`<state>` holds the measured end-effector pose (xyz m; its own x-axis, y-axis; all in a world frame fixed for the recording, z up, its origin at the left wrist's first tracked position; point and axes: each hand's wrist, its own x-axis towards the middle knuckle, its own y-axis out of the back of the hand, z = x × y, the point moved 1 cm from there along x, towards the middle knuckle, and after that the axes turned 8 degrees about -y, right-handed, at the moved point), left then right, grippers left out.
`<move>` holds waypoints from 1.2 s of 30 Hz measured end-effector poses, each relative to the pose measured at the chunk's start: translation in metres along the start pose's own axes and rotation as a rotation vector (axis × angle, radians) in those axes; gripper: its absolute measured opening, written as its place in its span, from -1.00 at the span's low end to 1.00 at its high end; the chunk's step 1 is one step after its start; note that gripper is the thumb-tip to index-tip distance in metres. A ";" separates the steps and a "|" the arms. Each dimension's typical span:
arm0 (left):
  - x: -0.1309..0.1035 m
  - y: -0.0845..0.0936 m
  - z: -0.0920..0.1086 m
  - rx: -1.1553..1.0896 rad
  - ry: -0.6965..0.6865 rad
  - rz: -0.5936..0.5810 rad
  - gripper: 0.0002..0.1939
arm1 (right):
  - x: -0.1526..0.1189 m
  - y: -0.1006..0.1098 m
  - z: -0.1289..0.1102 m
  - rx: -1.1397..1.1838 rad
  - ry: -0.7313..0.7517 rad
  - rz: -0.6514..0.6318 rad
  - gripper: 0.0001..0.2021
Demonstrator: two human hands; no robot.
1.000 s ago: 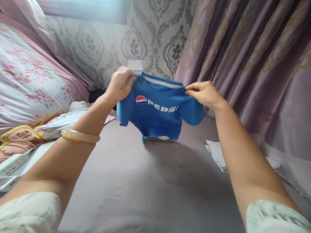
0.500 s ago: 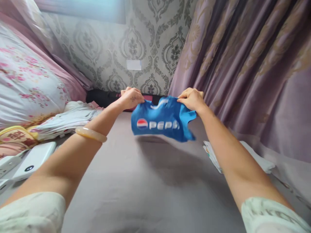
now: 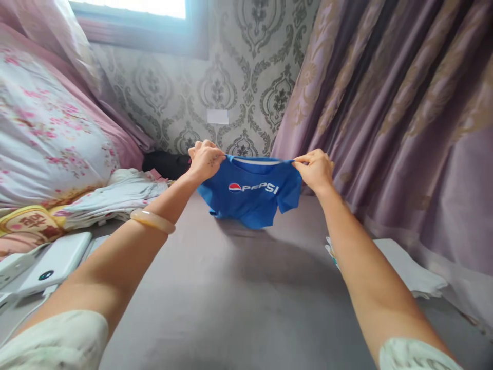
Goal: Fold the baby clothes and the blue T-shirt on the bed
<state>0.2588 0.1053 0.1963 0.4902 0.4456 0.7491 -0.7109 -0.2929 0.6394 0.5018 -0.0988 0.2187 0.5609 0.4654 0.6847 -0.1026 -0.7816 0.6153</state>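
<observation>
A small blue T-shirt [image 3: 246,203] with a PEPSI print across its chest hangs stretched between my two hands, above the grey bed sheet [image 3: 215,288]. My left hand [image 3: 206,159] pinches it at the left shoulder by the neckline. At the opposite shoulder, my right hand [image 3: 316,167] grips the cloth between thumb and fingers. The white inner neckband shows along the top. The shirt's lower edge hangs close to the sheet; whether it touches I cannot tell.
Folded white cloth [image 3: 408,267] lies at the right, partly behind my right forearm. Rumpled light clothes [image 3: 111,195] and a floral pillow [image 3: 50,133] are at the left, near a white power bank [image 3: 57,264] and a power strip [image 3: 13,270]. Purple curtains [image 3: 385,103] hang at right.
The T-shirt was swinging and bunched; now it hangs flatter, its neckline pulled straight and a sleeve spread out at right. My hands have moved slightly farther apart. The view has tilted up a little.
</observation>
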 end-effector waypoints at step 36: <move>-0.076 0.074 0.092 -0.112 0.045 0.883 -0.68 | -0.090 0.033 -0.063 0.389 -0.055 0.682 -0.53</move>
<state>0.2150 -0.0285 0.2028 -0.2784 0.1295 0.9517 -0.8663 -0.4618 -0.1906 0.3964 -0.1402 0.2018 0.5187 -0.1826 0.8352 -0.1499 -0.9812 -0.1215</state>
